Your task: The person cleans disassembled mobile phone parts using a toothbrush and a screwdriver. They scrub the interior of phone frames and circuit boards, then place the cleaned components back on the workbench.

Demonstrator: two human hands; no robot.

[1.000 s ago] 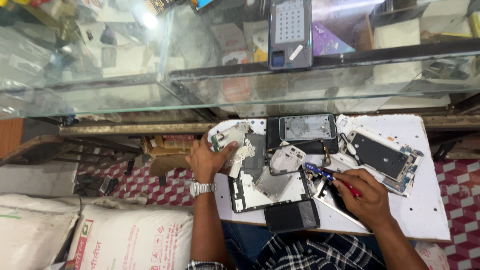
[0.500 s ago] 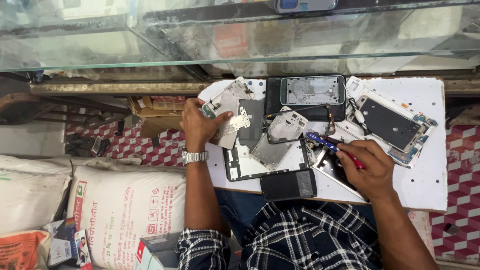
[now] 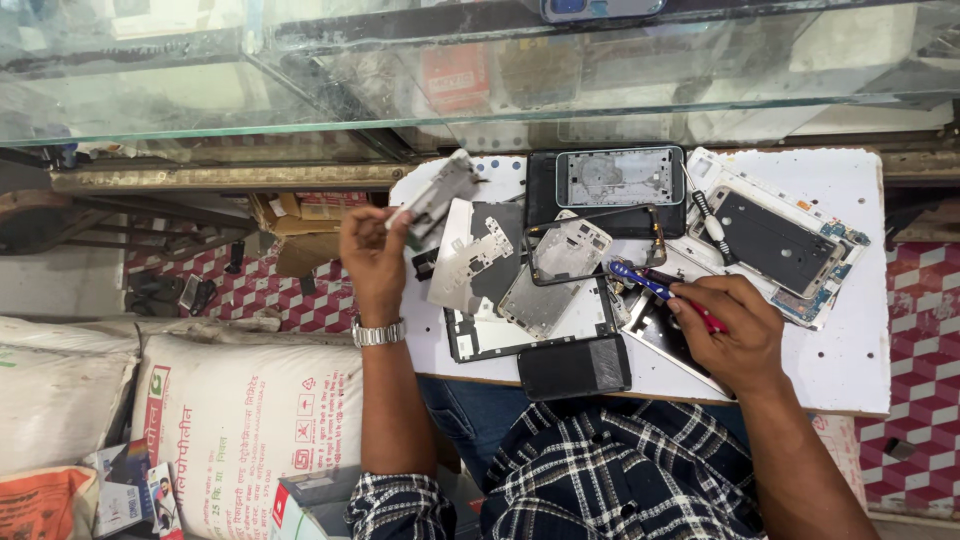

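Note:
My left hand [image 3: 372, 258] grips a flat silver phone part [image 3: 438, 192] and holds it tilted above the left edge of the white work board [image 3: 840, 350]. A metal watch sits on that wrist. My right hand [image 3: 725, 330] holds a screwdriver [image 3: 655, 290] with a red and blue handle, its tip pointing left toward a thin black phone frame [image 3: 595, 245]. Between the hands lie several opened phone shells and metal plates [image 3: 530, 295]. A dark phone [image 3: 575, 367] rests at the board's near edge.
A phone housing [image 3: 620, 178] and a phone with its circuit board showing [image 3: 775, 240] lie at the back of the board. A glass counter [image 3: 300, 90] runs across the top. Printed sacks [image 3: 235, 420] stand at the left over red-and-white checked floor [image 3: 925, 330].
My left hand has lifted the silver part off the board and raised it toward the back left. The right hand stays on the screwdriver. The view has tilted down.

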